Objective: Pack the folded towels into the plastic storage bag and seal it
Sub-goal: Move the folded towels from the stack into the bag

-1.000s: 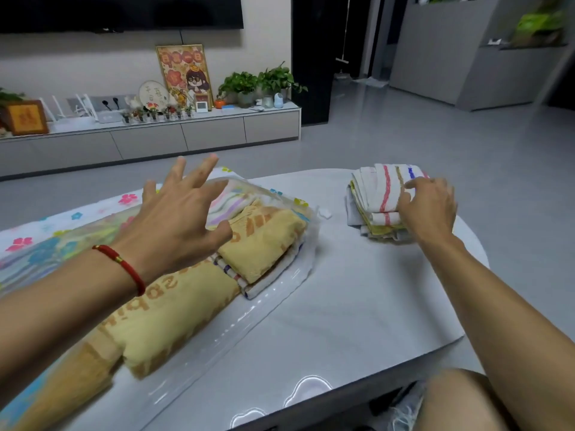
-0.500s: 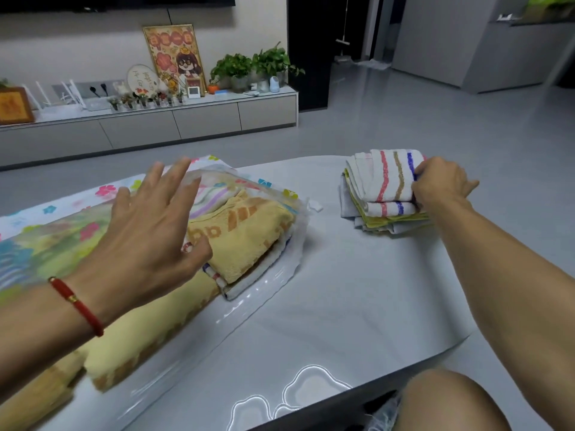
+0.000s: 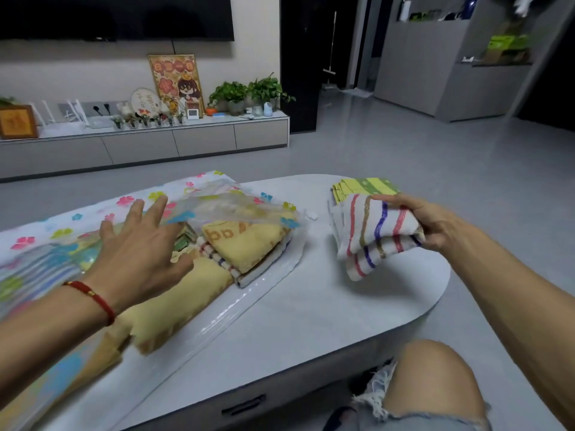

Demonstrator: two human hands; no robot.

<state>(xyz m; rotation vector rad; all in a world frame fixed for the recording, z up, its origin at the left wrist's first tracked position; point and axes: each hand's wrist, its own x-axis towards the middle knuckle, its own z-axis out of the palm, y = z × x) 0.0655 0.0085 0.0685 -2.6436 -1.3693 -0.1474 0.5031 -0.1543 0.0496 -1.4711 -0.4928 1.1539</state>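
Towels: one striped towel [image 3: 375, 236] is gripped by the right hand [image 3: 431, 220] above the table [image 3: 311, 306], two yellow towels [image 3: 245, 241] lie in the plastic bag [image 3: 236, 206], where the left hand [image 3: 140, 247] hovers with spread fingers.

The right hand [image 3: 435, 225] grips a folded striped towel [image 3: 376, 236], held just off the towel stack [image 3: 362, 188] on the grey table [image 3: 311, 306]. The left hand [image 3: 140, 250], fingers spread, hovers over the clear flower-printed storage bag [image 3: 249, 209]. Folded yellow towels [image 3: 245, 244] lie at the bag's open mouth.
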